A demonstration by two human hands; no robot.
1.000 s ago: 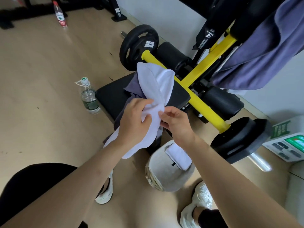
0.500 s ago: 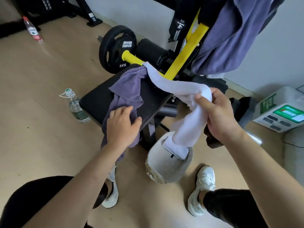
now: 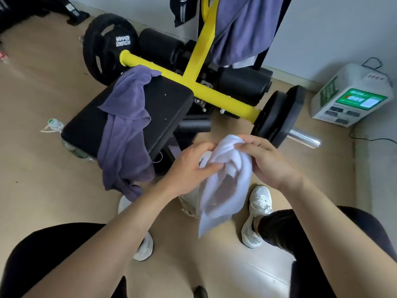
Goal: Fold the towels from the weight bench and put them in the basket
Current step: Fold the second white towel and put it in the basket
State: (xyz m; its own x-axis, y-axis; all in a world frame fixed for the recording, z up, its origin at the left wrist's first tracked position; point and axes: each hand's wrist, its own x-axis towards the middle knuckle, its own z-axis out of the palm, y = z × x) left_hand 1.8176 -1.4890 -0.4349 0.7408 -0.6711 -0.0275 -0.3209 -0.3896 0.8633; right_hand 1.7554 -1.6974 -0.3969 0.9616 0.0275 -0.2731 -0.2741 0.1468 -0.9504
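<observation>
White towel (image 3: 225, 179) clutched at its bunched top between both grips, left grip (image 3: 189, 164) pinching one edge, right grip (image 3: 272, 162) curled over the other. Hung crumpled and loosely doubled, tail dangling in front of the pale basket (image 3: 189, 204) on the floor. Counted three cloths: this white one, one purple towel (image 3: 126, 125) draped over the black bench (image 3: 169, 104) pad, one purple cloth (image 3: 242, 24) hung high on the yellow frame (image 3: 199, 50). One basket, mostly hidden.
</observation>
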